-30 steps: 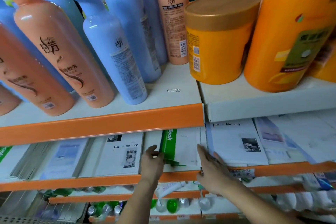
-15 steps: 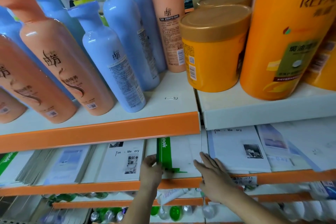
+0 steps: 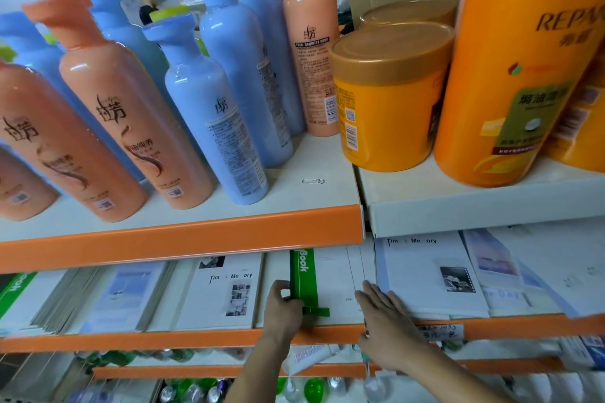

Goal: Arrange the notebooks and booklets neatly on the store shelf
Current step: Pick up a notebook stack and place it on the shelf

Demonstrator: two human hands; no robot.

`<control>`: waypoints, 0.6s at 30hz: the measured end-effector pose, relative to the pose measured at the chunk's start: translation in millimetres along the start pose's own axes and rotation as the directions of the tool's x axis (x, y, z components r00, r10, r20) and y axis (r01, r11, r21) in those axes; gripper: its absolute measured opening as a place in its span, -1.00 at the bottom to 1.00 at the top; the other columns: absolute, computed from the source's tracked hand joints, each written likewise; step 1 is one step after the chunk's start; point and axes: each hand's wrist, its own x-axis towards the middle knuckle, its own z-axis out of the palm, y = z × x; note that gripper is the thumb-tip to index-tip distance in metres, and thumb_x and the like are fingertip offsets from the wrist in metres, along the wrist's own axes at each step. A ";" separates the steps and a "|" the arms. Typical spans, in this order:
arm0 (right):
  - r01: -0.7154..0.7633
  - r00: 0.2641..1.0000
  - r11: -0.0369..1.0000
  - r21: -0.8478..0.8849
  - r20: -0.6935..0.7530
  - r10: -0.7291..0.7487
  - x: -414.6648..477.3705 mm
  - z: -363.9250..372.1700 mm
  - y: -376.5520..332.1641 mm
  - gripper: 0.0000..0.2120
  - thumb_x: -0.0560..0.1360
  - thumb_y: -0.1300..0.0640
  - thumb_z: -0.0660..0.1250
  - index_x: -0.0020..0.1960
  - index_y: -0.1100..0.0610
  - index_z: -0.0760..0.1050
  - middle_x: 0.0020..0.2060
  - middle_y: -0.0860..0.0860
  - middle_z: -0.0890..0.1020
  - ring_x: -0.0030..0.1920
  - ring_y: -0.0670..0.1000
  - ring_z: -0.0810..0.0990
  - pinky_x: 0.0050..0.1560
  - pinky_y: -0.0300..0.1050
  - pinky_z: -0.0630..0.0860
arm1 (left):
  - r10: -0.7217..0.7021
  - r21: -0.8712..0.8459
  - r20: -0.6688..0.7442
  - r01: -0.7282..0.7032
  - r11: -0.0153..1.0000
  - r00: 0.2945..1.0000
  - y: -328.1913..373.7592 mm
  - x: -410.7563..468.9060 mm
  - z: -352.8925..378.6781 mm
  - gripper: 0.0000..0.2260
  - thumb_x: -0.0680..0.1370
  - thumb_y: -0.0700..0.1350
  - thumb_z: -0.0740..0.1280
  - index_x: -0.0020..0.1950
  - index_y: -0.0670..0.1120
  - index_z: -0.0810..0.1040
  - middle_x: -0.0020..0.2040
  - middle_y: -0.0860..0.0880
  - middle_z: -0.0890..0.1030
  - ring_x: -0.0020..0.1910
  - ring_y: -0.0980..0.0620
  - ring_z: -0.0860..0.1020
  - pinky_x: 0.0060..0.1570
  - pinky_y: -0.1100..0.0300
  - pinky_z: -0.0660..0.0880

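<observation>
We curl our left hand [image 3: 282, 306] round the left edge of the green-banded notebook [image 3: 334, 278], which lies flat on the shelf [image 3: 163, 339]. Our right hand [image 3: 388, 321] rests open, fingers straight, on its right side, probably to square it between both hands.

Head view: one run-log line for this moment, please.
left hand: grips left edge of green-striped notebook | right hand: fingers straight, flat on its right side | notebook: flat on shelf

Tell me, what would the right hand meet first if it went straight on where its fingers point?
The right hand lies flat on the green-banded notebook, fingers pointing inward-left. It would probably slide along that white cover under the orange-edged shelf; beyond is hidden.
</observation>
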 end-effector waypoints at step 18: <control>0.030 0.971 0.351 0.936 -0.110 0.211 -2.6 -45.2 -31.8 -0.67 0.54 0.10 0.30 0.26 0.22 0.48 0.03 0.11 0.59 0.10 0.11 0.53 0.36 0.08 0.40 | 0.106 -0.518 0.177 0.001 0.855 0.978 9.1 -11.3 -25.7 -0.44 0.53 -0.57 0.06 0.33 -0.10 0.54 0.18 -0.34 0.63 0.14 -0.31 0.62 -0.02 -0.02 0.63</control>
